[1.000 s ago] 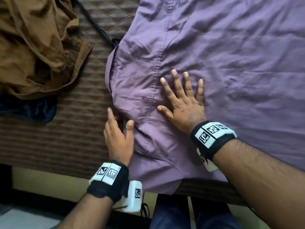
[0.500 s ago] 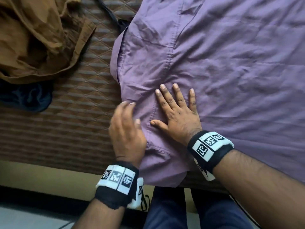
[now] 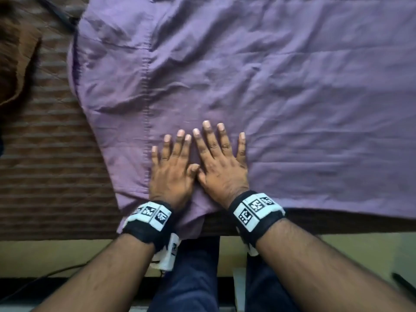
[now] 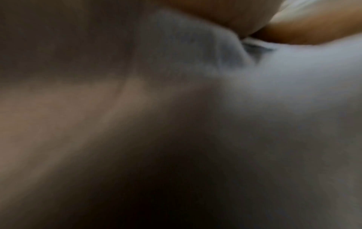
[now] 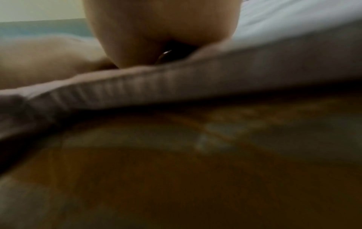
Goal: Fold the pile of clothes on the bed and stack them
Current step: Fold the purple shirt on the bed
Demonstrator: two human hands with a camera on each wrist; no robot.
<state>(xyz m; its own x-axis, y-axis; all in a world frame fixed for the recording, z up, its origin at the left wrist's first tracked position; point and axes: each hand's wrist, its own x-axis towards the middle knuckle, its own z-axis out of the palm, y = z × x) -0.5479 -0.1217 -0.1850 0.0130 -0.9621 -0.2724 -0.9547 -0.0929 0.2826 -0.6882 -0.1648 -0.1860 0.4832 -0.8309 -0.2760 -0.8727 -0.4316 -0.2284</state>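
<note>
Now left hand (image 3: 172,176) and right hand (image 3: 221,171) side by side, fingers straight, pressing flat on purple garment (image 3: 270,75) near its lower hem, gripping nothing.

A shirt (image 3: 258,82) lies spread flat on the bed (image 3: 49,176), covering its middle and right part, with its near hem close to the bed's front edge. The left hand (image 3: 172,174) and the right hand (image 3: 221,171) lie side by side, palms down, on the shirt's near part, thumbs touching. Another garment (image 3: 15,61) lies bunched on the bed at the far left, apart from the shirt. A cable (image 3: 59,12) runs across the bed between them, behind the shirt's left edge.
</note>
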